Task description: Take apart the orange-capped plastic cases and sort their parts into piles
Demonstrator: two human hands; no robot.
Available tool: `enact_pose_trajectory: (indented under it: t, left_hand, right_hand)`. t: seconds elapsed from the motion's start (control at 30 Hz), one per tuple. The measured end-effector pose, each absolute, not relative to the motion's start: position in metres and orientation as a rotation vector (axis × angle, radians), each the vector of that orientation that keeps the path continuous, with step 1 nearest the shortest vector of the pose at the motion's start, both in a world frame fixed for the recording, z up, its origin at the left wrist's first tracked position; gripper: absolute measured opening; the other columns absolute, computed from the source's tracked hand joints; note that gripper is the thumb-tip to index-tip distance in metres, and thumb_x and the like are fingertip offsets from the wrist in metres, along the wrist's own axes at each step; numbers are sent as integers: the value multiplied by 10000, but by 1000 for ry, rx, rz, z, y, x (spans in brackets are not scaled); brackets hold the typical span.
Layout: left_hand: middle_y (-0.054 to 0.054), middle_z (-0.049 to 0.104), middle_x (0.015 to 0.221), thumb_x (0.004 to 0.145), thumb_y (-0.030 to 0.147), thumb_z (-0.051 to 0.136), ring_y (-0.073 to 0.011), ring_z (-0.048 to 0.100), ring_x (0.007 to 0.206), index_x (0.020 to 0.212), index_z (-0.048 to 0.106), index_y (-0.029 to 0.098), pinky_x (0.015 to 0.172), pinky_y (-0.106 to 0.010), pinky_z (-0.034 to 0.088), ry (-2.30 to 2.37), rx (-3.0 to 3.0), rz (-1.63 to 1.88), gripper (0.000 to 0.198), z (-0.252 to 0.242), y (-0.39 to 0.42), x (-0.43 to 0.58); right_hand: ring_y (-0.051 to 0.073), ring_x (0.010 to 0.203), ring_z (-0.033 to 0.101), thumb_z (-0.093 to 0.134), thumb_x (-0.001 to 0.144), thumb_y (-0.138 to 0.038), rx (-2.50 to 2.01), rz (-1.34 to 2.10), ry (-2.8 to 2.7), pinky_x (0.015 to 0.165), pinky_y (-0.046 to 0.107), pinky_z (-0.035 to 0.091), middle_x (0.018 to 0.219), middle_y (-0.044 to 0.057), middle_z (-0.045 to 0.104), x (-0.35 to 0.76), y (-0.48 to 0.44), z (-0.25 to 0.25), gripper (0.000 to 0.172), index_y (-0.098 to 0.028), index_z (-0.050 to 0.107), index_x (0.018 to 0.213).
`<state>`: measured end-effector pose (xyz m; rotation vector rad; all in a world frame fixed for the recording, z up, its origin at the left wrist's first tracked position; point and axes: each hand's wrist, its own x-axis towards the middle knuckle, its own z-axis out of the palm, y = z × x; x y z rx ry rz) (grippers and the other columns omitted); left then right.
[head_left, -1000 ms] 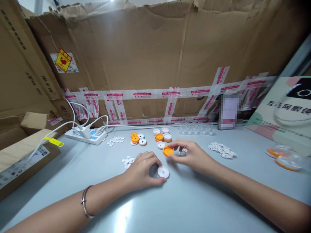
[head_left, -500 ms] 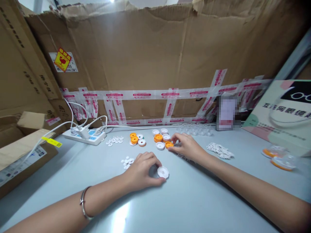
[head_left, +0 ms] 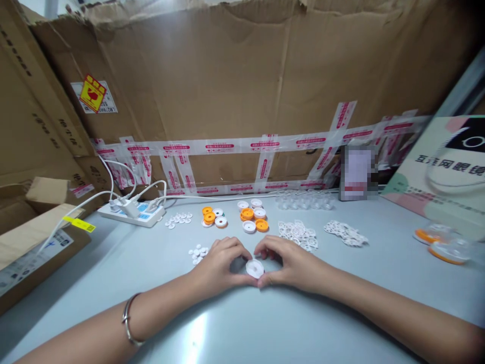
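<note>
A white round plastic disc (head_left: 255, 269) with a raised rim sits between my two hands, low over the table. My left hand (head_left: 220, 263) grips its left edge, thumb at the front and fingers behind. On the other side, my right hand (head_left: 293, 265) curls round the right edge, its thumb and fingertips touching or very close to the disc. Whether a small part is also in the right fingers cannot be seen. Small white caps (head_left: 197, 253) lie just beyond the left wrist. Flat white lattice-like pieces (head_left: 297, 233) lie behind the right hand.
Orange and white rings (head_left: 261, 225) stand in a group behind the hands, another group of discs (head_left: 209, 217) to their left. Farther out are white pegs (head_left: 179, 219), a power strip (head_left: 132, 215), clear domes (head_left: 305, 201), more white pieces (head_left: 345, 233), a phone (head_left: 356, 174) and domed assemblies (head_left: 449, 250).
My right hand has come back from the orange and white rings to the white disc. The left hand keeps its hold in nearly the same place.
</note>
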<state>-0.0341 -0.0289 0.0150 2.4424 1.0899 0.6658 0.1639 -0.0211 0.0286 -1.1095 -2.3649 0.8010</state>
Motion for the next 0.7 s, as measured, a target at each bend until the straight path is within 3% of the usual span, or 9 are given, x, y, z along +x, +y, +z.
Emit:
enact_pose_trajectory:
  t: [0.13, 0.37, 0.53, 0.7]
  left_hand:
    - [-53, 624, 847, 594, 340, 758, -187, 570, 815, 860, 640, 159, 738, -283, 420, 1033, 2364, 686, 343, 18, -26, -36]
    - [-38, 643, 833, 731, 250, 661, -166, 574, 833, 848, 679, 182, 791, -279, 402, 1062, 2326, 650, 137, 26, -28, -34]
    - [-18, 643, 763, 704, 179, 666, -129, 590, 719, 753, 700, 170, 673, -207, 436, 1193, 2068, 591, 60, 27, -27, -27]
    - [-9, 651, 756, 706, 178, 649, -127, 588, 684, 761, 697, 181, 646, -210, 433, 1271, 2143, 506, 73, 31, -29, -25]
  right_hand:
    - [157, 738, 510, 743, 583, -416, -1104, 905, -2296, 646, 250, 404, 789, 7, 548, 158, -22, 17, 337, -186, 593, 779]
    - [149, 742, 506, 712, 647, -371, -1029, 902, -2319, 658, 248, 399, 780, 11, 530, 162, -17, 13, 282, -165, 598, 803]
    - [155, 764, 509, 691, 676, -360, -952, 862, -2377, 689, 265, 398, 789, 16, 543, 163, -18, 12, 260, -172, 605, 835]
    - [158, 780, 508, 669, 699, -360, -921, 842, -2407, 720, 280, 399, 812, 19, 551, 163, -18, 11, 244, -181, 601, 851]
